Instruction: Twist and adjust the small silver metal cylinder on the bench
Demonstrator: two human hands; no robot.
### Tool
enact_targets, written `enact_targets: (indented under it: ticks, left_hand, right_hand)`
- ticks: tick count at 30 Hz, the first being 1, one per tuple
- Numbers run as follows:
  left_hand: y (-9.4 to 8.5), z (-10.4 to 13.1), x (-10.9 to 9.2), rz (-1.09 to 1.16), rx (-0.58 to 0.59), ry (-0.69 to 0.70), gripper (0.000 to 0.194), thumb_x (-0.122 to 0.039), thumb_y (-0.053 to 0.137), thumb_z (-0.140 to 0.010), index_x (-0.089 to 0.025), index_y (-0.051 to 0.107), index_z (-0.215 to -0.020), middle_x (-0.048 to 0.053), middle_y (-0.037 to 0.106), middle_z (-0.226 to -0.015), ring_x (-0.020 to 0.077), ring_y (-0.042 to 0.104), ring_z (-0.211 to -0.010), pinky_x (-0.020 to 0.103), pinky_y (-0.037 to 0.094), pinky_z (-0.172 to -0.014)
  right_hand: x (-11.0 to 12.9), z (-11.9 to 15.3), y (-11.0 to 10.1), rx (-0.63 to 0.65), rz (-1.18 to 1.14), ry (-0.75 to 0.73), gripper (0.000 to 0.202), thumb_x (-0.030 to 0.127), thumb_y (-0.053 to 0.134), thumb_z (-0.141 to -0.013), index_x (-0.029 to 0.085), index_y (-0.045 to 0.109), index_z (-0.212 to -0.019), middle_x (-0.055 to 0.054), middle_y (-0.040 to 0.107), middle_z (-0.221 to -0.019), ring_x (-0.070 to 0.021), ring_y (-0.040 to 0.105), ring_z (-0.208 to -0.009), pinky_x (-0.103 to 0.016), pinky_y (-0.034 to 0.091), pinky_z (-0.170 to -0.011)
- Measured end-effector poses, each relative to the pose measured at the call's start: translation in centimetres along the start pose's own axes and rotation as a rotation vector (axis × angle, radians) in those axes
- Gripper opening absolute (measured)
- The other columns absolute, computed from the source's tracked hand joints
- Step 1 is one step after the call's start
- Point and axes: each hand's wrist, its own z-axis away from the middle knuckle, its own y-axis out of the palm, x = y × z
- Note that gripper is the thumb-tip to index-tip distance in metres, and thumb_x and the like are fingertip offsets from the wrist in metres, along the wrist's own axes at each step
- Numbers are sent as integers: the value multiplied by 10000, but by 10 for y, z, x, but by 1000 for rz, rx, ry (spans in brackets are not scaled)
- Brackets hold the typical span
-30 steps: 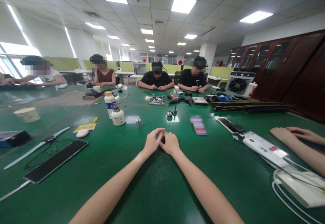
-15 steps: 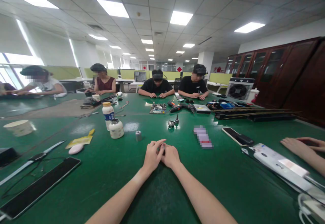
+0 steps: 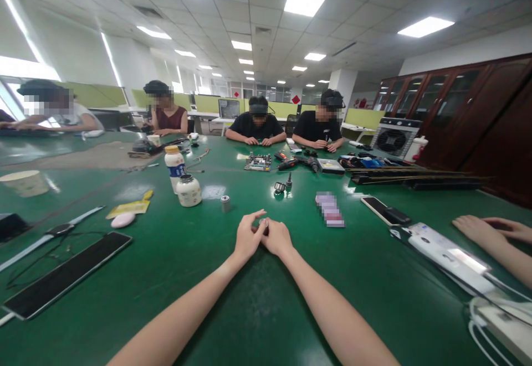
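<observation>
Both hands meet above the green table (image 3: 266, 305), fingertips together around a small dark object that is mostly hidden. My left hand (image 3: 248, 235) is closed on it, with the index finger reaching forward over the top. Pressed against the other side, my right hand (image 3: 278, 237) has its fingers curled in. The object's kind does not show. Just beyond the left hand stands a small grey metal cylinder (image 3: 225, 204). Farther ahead lie a silver ring-shaped part (image 3: 279, 189) and an upright dark pointed piece (image 3: 288, 181).
A wide-mouthed jar (image 3: 189, 191) and a bottle (image 3: 174, 168) stand ahead left. A circuit board (image 3: 258, 161) and power drill (image 3: 308, 164) lie farther off. At right are a phone (image 3: 376, 210), a power strip (image 3: 446, 255) and another person's hand (image 3: 477, 232). Several people sit across.
The whole view has tilted slightly downward, so the table things appear a little higher. My hands stay together around the small object, with only a slight shift of the fingers.
</observation>
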Motion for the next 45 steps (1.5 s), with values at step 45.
enact_targets:
  ticks: [45]
  left_hand:
    - [-7,-18,18,169,-11,-187,294,-442,623,-785,-210,748,-914,58,744,-925,201,661,-834,299,487,-698]
  right_hand:
    - [-8,-9,-2,78,83,-89,425,529,415,-942,171,511,-1150,-105,708,-1006,-241,673,-887,-296,423,-732]
